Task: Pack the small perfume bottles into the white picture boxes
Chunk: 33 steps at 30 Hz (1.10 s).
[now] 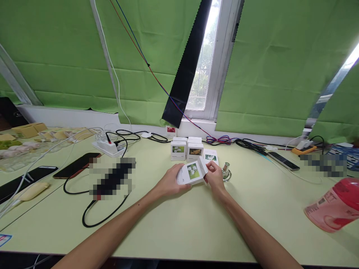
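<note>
A small white box (192, 172) with a picture of white flowers on green is tilted above the table, gripped by my left hand (171, 182) around its left end. At the box's right end, the fingers of my right hand (215, 178) pinch the raised end flap. Behind it stand several similar white boxes, among them one with a white-flower picture (178, 150) and one with a yellow-flower picture (195, 152). Another white box (211, 155) leans or lies just beyond my right hand. Close to its right is a shiny metal object (226, 172), partly hidden.
A pink bottle (333, 205) with a red lid is on the right. Phones lie at left (77, 165) and right (283, 160). Black cables, a white power strip (108, 145) and a blurred dark item (113, 181) occupy the left. A coiled cable (249, 145) runs along the wall.
</note>
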Motion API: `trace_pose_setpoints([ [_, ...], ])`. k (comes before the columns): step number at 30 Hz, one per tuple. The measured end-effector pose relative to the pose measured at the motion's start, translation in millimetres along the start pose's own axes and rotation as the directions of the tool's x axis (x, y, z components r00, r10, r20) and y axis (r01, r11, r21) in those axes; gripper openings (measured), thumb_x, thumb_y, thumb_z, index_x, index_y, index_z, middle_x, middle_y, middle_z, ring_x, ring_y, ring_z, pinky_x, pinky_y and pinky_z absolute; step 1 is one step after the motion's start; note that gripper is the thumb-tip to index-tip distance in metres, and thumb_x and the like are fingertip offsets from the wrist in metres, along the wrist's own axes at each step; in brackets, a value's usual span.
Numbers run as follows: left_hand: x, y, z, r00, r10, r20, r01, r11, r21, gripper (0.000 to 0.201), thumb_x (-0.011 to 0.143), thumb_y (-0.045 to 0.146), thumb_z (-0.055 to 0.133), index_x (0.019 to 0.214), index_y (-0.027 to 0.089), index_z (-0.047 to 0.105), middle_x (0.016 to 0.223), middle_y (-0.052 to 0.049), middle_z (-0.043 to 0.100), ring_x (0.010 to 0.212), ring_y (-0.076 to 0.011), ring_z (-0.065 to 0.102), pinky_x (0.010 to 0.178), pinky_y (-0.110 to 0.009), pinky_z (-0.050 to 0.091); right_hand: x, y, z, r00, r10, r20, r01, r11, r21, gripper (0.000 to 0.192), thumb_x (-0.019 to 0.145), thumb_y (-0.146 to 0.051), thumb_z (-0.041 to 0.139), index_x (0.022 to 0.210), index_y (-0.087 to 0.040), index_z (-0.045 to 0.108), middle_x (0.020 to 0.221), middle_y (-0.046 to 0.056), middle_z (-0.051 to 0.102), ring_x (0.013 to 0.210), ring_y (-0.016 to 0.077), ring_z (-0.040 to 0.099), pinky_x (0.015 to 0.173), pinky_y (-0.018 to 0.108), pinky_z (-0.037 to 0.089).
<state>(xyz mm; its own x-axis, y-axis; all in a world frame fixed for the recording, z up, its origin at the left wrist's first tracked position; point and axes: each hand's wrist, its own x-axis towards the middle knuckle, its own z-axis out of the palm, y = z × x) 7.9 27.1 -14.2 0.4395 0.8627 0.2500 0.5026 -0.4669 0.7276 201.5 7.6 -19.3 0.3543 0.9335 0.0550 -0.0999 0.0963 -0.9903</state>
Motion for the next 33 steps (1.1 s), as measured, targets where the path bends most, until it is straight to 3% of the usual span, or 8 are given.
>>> trace_pose_setpoints([
  [33, 0.6, -3.9, -0.3, 1.0, 0.014, 0.012, -0.014, 0.999, 0.051, 0.069, 0.065, 0.039, 0.083, 0.128, 0.021, 0.06, 0.126, -0.008, 0.067, 0.113, -0.0303, 0.064, 0.091, -0.038, 0.056, 5.5, 7.3, -2.9, 0.997, -0.068, 0.034, 0.07, 0.995, -0.07, 0.021, 0.065, -0.038, 0.064, 0.063, -0.021, 0.051, 0.06, -0.001, 0.061, 0.047, 0.0093, 0.042, 0.045, 0.023, 0.029],
])
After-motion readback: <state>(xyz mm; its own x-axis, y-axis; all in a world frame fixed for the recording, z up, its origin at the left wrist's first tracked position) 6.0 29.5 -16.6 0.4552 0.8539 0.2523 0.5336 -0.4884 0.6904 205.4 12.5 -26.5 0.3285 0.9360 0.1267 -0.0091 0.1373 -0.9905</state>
